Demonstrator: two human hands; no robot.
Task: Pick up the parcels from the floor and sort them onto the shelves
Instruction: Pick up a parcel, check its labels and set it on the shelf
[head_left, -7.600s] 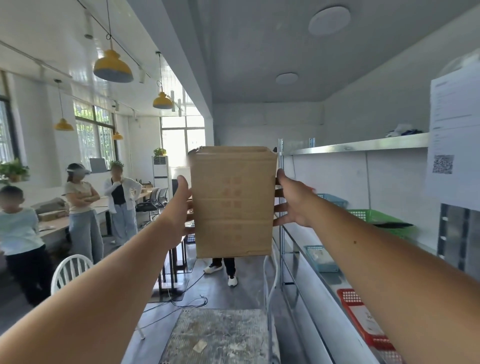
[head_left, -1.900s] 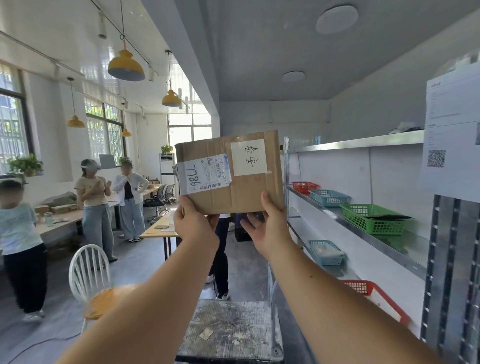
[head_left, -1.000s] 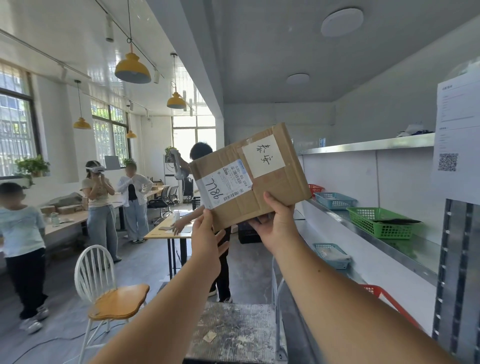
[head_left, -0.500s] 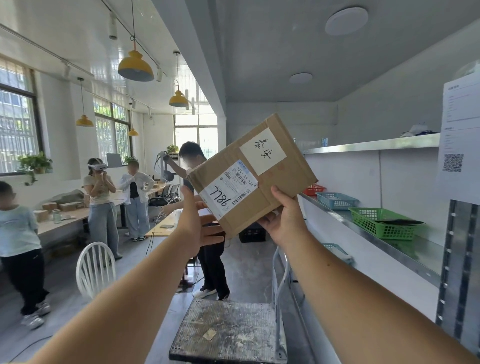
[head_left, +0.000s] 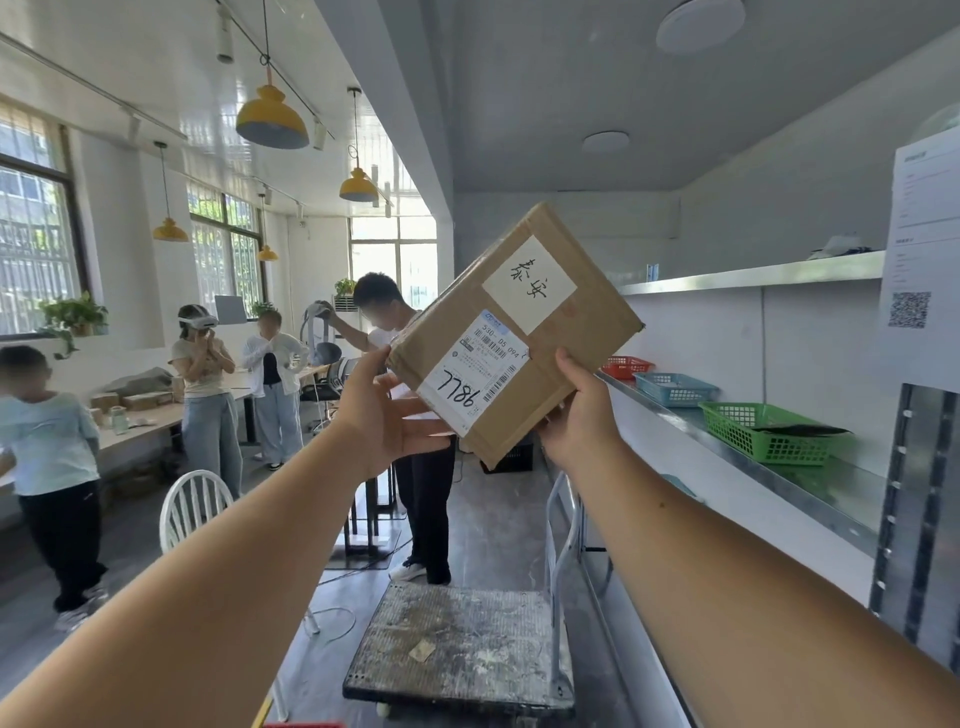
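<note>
Between both hands, parcel (head_left: 519, 332) has tilted further clockwise.

Parcel (head_left: 514, 332) left of shelves (head_left: 727, 421)

A flat brown cardboard parcel (head_left: 519, 338), tilted, labelled "7786", is gripped between the left hand (head_left: 384, 415) and right hand (head_left: 582, 415).

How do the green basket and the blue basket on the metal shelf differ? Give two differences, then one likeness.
The green basket sits nearer the camera; the blue basket sits farther along the metal shelf. The green one holds a dark flat item; the blue one's contents are unclear. Both are plastic mesh.
</note>
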